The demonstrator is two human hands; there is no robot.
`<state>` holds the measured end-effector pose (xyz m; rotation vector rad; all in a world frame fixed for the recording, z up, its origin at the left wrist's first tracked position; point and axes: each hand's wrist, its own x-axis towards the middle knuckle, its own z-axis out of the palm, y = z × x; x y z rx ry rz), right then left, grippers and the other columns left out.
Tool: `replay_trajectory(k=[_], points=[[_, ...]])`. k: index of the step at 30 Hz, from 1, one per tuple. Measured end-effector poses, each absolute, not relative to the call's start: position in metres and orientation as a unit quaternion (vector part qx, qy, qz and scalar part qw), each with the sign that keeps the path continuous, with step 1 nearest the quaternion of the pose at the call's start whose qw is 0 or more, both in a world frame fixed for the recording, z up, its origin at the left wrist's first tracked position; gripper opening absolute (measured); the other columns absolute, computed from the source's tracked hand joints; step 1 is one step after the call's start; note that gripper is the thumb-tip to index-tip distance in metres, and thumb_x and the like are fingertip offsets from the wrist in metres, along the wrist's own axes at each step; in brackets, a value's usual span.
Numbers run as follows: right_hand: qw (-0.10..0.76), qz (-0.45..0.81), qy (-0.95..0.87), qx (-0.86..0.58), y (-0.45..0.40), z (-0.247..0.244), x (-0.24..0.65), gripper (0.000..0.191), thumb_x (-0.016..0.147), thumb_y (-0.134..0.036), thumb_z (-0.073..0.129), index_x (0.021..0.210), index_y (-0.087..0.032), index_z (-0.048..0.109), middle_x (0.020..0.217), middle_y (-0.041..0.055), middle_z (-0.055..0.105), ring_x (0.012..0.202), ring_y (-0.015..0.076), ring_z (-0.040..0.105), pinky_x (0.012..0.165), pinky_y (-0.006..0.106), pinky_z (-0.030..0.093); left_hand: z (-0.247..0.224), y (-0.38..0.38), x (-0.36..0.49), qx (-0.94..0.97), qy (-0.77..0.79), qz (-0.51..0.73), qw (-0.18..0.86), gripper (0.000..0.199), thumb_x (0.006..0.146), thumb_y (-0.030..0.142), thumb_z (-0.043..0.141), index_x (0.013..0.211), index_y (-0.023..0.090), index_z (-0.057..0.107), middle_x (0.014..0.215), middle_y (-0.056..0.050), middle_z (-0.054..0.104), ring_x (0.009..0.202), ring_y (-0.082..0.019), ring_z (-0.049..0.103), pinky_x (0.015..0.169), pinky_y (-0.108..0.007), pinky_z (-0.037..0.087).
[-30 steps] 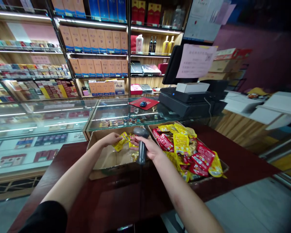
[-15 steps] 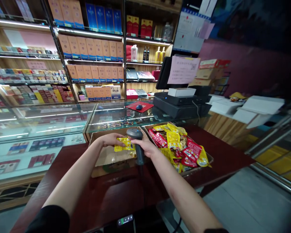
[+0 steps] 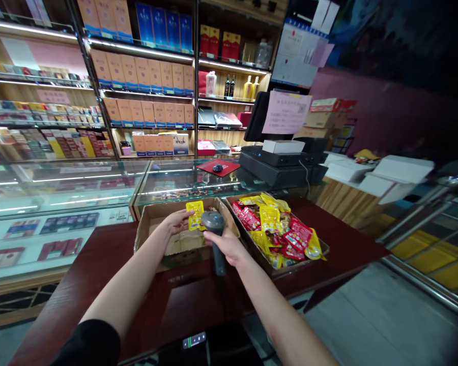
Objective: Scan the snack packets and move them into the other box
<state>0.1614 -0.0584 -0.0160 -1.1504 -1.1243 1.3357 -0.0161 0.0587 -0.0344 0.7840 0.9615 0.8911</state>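
My left hand pinches a yellow snack packet, held upright above a cardboard box. Wrapped around the handle of a dark grey barcode scanner is my right hand. The scanner's head is just right of the yellow packet and its handle points down toward the table. To the right, a second cardboard box is heaped with red packets and yellow packets. Some of the first box's inside is hidden by my hands and the scanner.
A dark red table carries both boxes. Behind it runs a glass display counter with a mouse on a red pad, and a monitor. Shelves of boxed goods line the back wall. A metal railing stands at right.
The yellow packet has turned from lying sideways to upright and risen slightly in my left hand. My right hand and the scanner have shifted a little lower, the scanner staying beside the packet.
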Motion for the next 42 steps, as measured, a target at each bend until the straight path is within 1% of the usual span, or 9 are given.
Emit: replay_trajectory(k=[3, 7, 10, 13, 20, 28, 34, 39, 42], points=[[0.496, 0.512, -0.500, -0.492, -0.081, -0.015, 0.154, 0.033, 0.067, -0.041, 0.072, 0.087, -0.017, 0.064, 0.082, 0.0044, 0.067, 0.075, 0.0191, 0.067, 0.063, 0.030, 0.055, -0.041, 0.061, -0.020, 0.374, 0.454, 0.424, 0.689, 0.032, 0.065, 0.018, 0.080, 0.093, 0.014, 0.063, 0.079, -0.007, 0.071, 0.055, -0.012, 0.065, 0.048, -0.019, 0.052], [0.463, 0.565, -0.486, -0.479, -0.106, -0.008, 0.141, 0.039, 0.070, -0.050, 0.066, 0.087, -0.016, 0.057, 0.079, 0.0036, 0.063, 0.056, 0.0169, 0.066, 0.043, 0.025, 0.050, -0.043, 0.065, -0.021, 0.382, 0.441, 0.466, 0.665, 0.038, 0.059, 0.019, 0.084, 0.090, 0.013, 0.063, 0.082, -0.007, 0.071, 0.063, -0.015, 0.067, 0.054, -0.022, 0.054], [0.443, 0.617, -0.464, -0.456, -0.114, -0.008, 0.131, 0.039, 0.070, -0.051, 0.066, 0.084, -0.016, 0.055, 0.072, -0.0005, 0.058, 0.046, 0.0128, 0.060, 0.036, 0.021, 0.044, -0.042, 0.067, -0.020, 0.386, 0.418, 0.488, 0.662, 0.040, 0.057, 0.023, 0.085, 0.089, 0.013, 0.064, 0.081, -0.007, 0.071, 0.069, -0.018, 0.069, 0.061, -0.026, 0.056], [0.447, 0.612, -0.462, -0.461, -0.113, -0.011, 0.126, 0.036, 0.070, -0.049, 0.066, 0.079, -0.016, 0.053, 0.064, -0.0036, 0.055, 0.039, 0.0088, 0.053, 0.031, 0.018, 0.038, -0.042, 0.069, -0.020, 0.396, 0.411, 0.494, 0.656, 0.040, 0.055, 0.025, 0.086, 0.087, 0.014, 0.064, 0.081, -0.007, 0.071, 0.070, -0.019, 0.069, 0.061, -0.027, 0.056], [0.449, 0.577, -0.481, -0.484, -0.108, -0.012, 0.126, 0.029, 0.074, -0.043, 0.062, 0.068, -0.018, 0.050, 0.046, -0.0069, 0.046, 0.033, 0.0073, 0.042, 0.032, 0.019, 0.037, -0.043, 0.070, -0.020, 0.400, 0.411, 0.495, 0.654, 0.043, 0.054, 0.025, 0.086, 0.090, 0.014, 0.065, 0.082, -0.008, 0.072, 0.068, -0.019, 0.069, 0.057, -0.025, 0.055], [0.445, 0.576, -0.483, -0.487, -0.108, -0.016, 0.126, 0.030, 0.073, -0.045, 0.062, 0.069, -0.019, 0.050, 0.043, -0.0063, 0.046, 0.033, 0.0083, 0.042, 0.032, 0.019, 0.036, -0.047, 0.073, -0.022, 0.397, 0.409, 0.488, 0.661, 0.042, 0.057, 0.024, 0.085, 0.094, 0.014, 0.066, 0.086, -0.010, 0.072, 0.071, -0.020, 0.070, 0.061, -0.026, 0.056], [0.448, 0.573, -0.483, -0.487, -0.111, -0.015, 0.126, 0.031, 0.073, -0.047, 0.061, 0.068, -0.018, 0.051, 0.040, -0.0068, 0.046, 0.032, 0.0082, 0.041, 0.032, 0.020, 0.036, -0.044, 0.071, -0.021, 0.392, 0.398, 0.482, 0.675, 0.045, 0.057, 0.021, 0.085, 0.096, 0.012, 0.066, 0.086, -0.011, 0.072, 0.073, -0.021, 0.070, 0.065, -0.030, 0.057], [0.452, 0.581, -0.476, -0.481, -0.113, -0.012, 0.125, 0.031, 0.073, -0.046, 0.062, 0.067, -0.017, 0.053, 0.052, -0.0041, 0.051, 0.038, 0.0081, 0.045, 0.033, 0.020, 0.036, -0.039, 0.067, -0.019, 0.394, 0.407, 0.489, 0.663, 0.040, 0.058, 0.024, 0.084, 0.092, 0.014, 0.065, 0.085, -0.009, 0.072, 0.072, -0.020, 0.070, 0.064, -0.029, 0.058], [0.494, 0.577, -0.454, -0.466, -0.106, -0.011, 0.133, 0.028, 0.068, -0.041, 0.068, 0.075, -0.016, 0.058, 0.066, -0.0001, 0.059, 0.055, 0.0117, 0.056, 0.045, 0.022, 0.047, -0.035, 0.061, -0.017, 0.398, 0.408, 0.478, 0.668, 0.037, 0.061, 0.026, 0.083, 0.091, 0.014, 0.066, 0.086, -0.008, 0.072, 0.073, -0.019, 0.070, 0.064, -0.027, 0.058]])
